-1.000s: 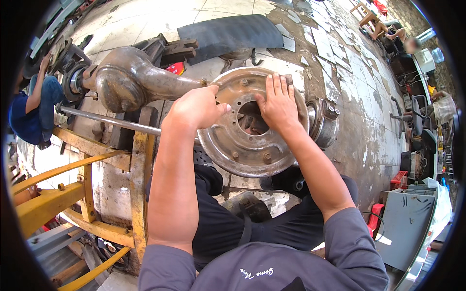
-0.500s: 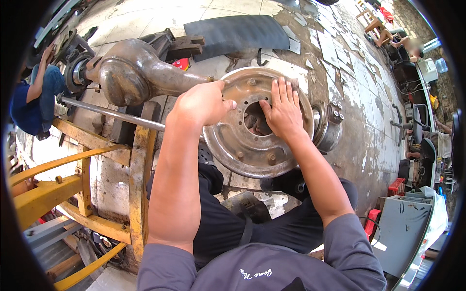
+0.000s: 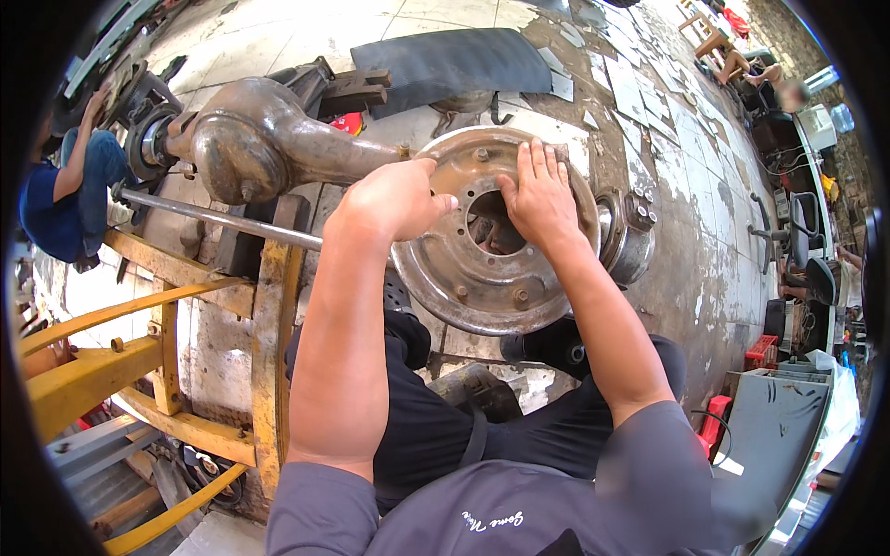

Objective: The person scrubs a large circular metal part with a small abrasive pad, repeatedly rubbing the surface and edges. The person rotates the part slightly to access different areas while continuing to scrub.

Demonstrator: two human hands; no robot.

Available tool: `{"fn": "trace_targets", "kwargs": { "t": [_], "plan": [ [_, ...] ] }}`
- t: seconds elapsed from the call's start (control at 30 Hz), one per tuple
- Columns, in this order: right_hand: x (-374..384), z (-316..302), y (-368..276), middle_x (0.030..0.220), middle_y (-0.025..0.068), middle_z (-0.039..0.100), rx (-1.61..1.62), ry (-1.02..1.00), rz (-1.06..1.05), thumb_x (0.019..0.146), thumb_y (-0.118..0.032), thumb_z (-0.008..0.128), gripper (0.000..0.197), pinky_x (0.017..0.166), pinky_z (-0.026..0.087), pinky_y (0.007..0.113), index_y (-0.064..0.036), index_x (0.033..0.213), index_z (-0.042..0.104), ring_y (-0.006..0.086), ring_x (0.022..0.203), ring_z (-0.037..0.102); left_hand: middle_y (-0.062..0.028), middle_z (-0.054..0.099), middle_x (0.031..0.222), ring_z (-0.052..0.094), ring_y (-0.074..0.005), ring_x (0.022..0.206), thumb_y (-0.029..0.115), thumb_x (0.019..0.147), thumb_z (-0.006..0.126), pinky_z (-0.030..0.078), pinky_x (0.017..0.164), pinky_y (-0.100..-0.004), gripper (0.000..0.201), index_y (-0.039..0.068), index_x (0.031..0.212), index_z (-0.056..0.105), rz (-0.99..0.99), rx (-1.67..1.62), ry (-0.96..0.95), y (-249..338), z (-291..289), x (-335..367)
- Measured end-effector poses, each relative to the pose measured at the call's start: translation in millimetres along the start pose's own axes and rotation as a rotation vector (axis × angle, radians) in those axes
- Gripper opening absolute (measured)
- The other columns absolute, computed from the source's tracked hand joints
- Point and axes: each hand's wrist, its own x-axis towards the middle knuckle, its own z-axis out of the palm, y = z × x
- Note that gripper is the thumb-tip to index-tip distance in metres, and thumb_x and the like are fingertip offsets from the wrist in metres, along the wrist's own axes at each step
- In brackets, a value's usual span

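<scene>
A round, rusty brake backing plate (image 3: 482, 301) stands before my knees, its face tilted toward me. Small bolt holes ring its large centre opening. My left hand (image 3: 397, 199) closes on the plate's left rim, thumb against the face; its other fingers are mostly hidden. On the upper right of the face, my right hand (image 3: 540, 196) lies flat, fingers stretched out and thumb at the opening's edge. Behind the plate, a rusty axle housing (image 3: 243, 139) reaches in from the left, and a metal hub part (image 3: 632, 236) shows beyond the right rim.
A yellow metal frame (image 3: 269, 361) and a long steel rod (image 3: 222, 218) are at my left. Farther left crouches a person in blue (image 3: 69, 199). A curved black panel (image 3: 454, 65) lies ahead on the tiled floor. A grey metal cabinet (image 3: 774, 435) stands at the right.
The plate and my right hand have shifted very slightly up and away from me. My left hand keeps its hold on the rim.
</scene>
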Motion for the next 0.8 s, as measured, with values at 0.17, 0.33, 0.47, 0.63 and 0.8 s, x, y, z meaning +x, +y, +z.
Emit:
{"fn": "trace_targets", "kwargs": {
  "t": [0.17, 0.33, 0.47, 0.63, 0.8],
  "plan": [
    [-40, 0, 7, 0.160, 0.0246, 0.032, 0.009, -0.027, -0.045, 0.103, -0.044, 0.047, 0.069, 0.122, 0.024, 0.050, 0.0040, 0.152, 0.037, 0.0393, 0.149, 0.030, -0.0232, 0.060, 0.137, 0.058, -0.0335, 0.129, 0.037, 0.095, 0.065, 0.045, 0.108, -0.0416, 0.063, 0.002, 0.146, 0.049, -0.004, -0.040, 0.006, -4, -8, 1],
    [-50, -10, 4, 0.159, 0.0242, 0.034, 0.023, -0.117, -0.011, 0.102, -0.040, 0.051, 0.066, 0.121, 0.027, 0.048, 0.0038, 0.150, 0.040, 0.0383, 0.149, 0.031, -0.0225, 0.060, 0.137, 0.058, -0.0333, 0.129, 0.037, 0.095, 0.065, 0.045, 0.109, -0.0415, 0.064, 0.004, 0.146, 0.049, -0.007, -0.043, -0.013, -1, -8, -1],
    [-55, -25, 7, 0.154, 0.0227, 0.042, -0.017, -0.113, -0.050, 0.097, -0.039, 0.059, 0.066, 0.113, 0.037, 0.047, 0.0017, 0.148, 0.045, 0.0368, 0.140, 0.043, -0.0224, 0.060, 0.138, 0.058, -0.0334, 0.129, 0.037, 0.094, 0.065, 0.045, 0.109, -0.0415, 0.064, 0.004, 0.147, 0.049, 0.012, -0.046, -0.004, -5, -7, 3],
    [-45, -43, 2, 0.139, 0.0215, 0.056, -0.037, -0.028, -0.026, 0.094, -0.035, 0.064, 0.061, 0.104, 0.044, 0.045, 0.0019, 0.141, 0.052, 0.0369, 0.123, 0.054, -0.0227, 0.060, 0.138, 0.057, -0.0337, 0.129, 0.037, 0.095, 0.065, 0.044, 0.109, -0.0413, 0.064, 0.003, 0.146, 0.049, 0.017, -0.043, 0.003, -4, -8, 1],
    [-42, -26, 18, 0.141, 0.0211, 0.055, 0.013, 0.107, -0.058, 0.099, -0.024, 0.057, 0.049, 0.108, 0.042, 0.046, 0.0012, 0.140, 0.053, 0.0372, 0.131, 0.051, -0.0220, 0.060, 0.138, 0.057, -0.0336, 0.129, 0.037, 0.095, 0.065, 0.045, 0.109, -0.0414, 0.063, 0.003, 0.145, 0.050, 0.029, -0.073, 0.019, -6, -5, 2]
  ]
}}
